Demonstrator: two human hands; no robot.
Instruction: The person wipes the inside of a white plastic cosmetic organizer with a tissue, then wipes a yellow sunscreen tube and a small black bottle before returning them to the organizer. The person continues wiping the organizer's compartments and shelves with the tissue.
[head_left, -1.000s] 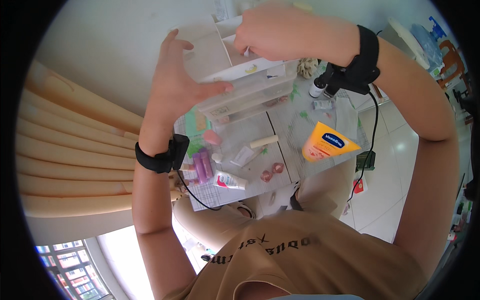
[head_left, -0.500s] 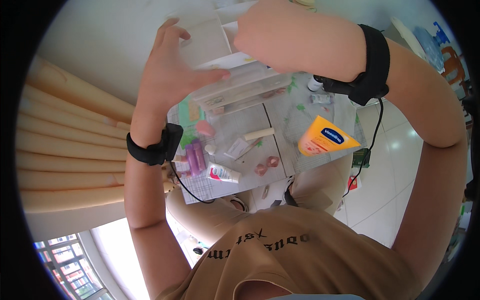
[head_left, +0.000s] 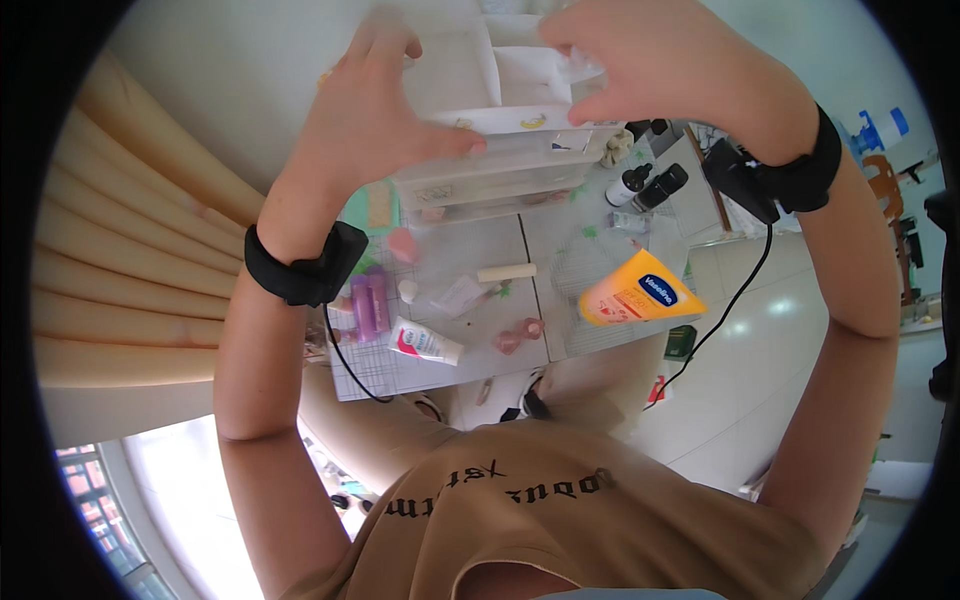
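Observation:
My left hand [head_left: 375,125] is spread at the left side of a white divided organizer tray [head_left: 450,75]. Its thumb reaches along the tray's front rim, and its fingertips are blurred. The tray tops a clear plastic drawer box [head_left: 490,180]. Over the tray's right compartments, my right hand [head_left: 650,60] has curled fingers and a lowered thumb. Something pale and see-through shows between them, too blurred to name. An orange-yellow lotion tube [head_left: 640,292] stands on the table's right part, well below my right hand.
On the folding table [head_left: 470,385] lie a white tube [head_left: 425,341], purple cylinders [head_left: 369,303], a pink sponge [head_left: 403,245], a cream stick [head_left: 507,272] and pink hair clips [head_left: 519,336]. Dark bottles [head_left: 645,187] stand by the box. Beige curtains [head_left: 140,270] hang at left.
My right hand has moved right from over the tray's middle, and its fingers have parted from a closed fist. More of the compartments shows. My left hand stays spread beside the tray.

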